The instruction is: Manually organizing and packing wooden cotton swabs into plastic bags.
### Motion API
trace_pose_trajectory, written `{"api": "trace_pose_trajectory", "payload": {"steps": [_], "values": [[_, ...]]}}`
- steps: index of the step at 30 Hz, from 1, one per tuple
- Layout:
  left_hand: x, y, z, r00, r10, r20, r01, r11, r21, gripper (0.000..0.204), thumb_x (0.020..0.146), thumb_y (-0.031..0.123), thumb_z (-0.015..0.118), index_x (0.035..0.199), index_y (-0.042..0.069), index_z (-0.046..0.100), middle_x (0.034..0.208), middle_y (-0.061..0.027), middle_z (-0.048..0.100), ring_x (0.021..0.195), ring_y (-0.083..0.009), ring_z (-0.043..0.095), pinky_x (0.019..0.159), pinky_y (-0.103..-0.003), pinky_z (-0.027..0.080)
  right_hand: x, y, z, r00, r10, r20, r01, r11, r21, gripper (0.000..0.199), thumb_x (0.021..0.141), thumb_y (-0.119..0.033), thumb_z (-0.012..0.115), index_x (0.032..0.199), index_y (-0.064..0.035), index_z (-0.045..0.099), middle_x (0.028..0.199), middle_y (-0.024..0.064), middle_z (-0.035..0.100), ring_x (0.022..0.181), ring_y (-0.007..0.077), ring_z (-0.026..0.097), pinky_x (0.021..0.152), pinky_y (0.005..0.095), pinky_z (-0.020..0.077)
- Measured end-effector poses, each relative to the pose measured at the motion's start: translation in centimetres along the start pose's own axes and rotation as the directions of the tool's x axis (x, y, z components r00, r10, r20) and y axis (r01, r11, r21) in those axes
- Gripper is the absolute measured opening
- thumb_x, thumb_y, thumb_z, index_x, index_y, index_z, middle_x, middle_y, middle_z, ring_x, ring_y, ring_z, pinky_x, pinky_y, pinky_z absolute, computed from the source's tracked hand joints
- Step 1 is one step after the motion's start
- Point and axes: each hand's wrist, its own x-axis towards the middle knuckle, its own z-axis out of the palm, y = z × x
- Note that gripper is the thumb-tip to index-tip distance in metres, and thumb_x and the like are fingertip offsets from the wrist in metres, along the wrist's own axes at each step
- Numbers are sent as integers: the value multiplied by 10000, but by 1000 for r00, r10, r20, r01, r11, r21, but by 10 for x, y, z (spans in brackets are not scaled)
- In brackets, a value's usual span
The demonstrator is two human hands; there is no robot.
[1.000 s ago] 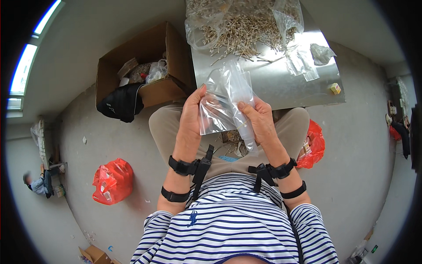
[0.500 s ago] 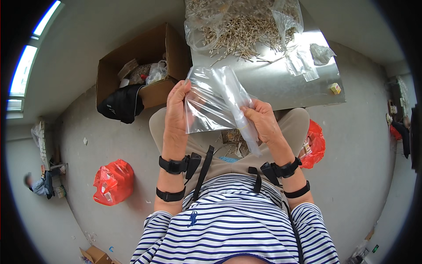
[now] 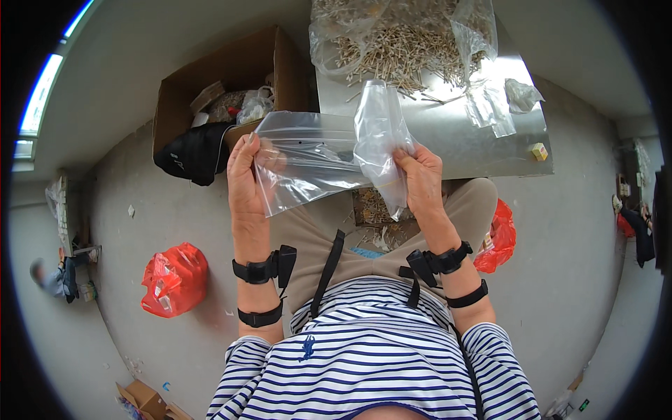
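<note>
In the head view, mid-frame, the left hand (image 3: 245, 175) is pinching one edge of a clear plastic bag (image 3: 308, 164) while the right hand (image 3: 420, 175) is gripping the bunched other side. The bag is seemingly being spread open below the worktop (image 3: 483, 150); widening its mouth calls for pulling both edges apart.
</note>
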Motion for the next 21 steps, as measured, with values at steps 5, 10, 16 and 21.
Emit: {"api": "trace_pose_trajectory", "payload": {"steps": [5,10,16,21], "values": [[-6,13,-12,998,26,-50,-25,999,20,210,975,127,585,795,100,480,642,24,372,566,-79,333,579,-267,315,5,8,13,999,-40,-5,39,989,-141,152,916,-2,597,1023,57,688,832,6,667,708,53,547,648,221,448],[-14,29,-26,1000,25,2,-25,999,-32,232,974,124,585,780,104,460,644,24,352,574,-79,313,576,-266,302,10,16,28,1000,-8,25,13,982,-189,141,913,-1,594,997,46,698,818,-1,663,706,51,541,645,222,443],[-19,45,-43,997,63,-42,-64,997,-41,247,981,122,574,773,107,441,648,26,335,572,-76,296,587,-258,293,25,37,37,1000,3,24,4,958,-287,129,894,-5,604,957,47,704,787,-6,647,683,50,510,611,232,416],[-29,85,-75,974,188,-126,-212,952,-221,186,990,138,551,819,91,494,693,11,410,581,-96,356,607,-286,345,41,51,43,993,-86,-75,47,905,-423,96,914,-2,602,885,38,683,755,-10,623,632,57,501,558,237,398]]}}
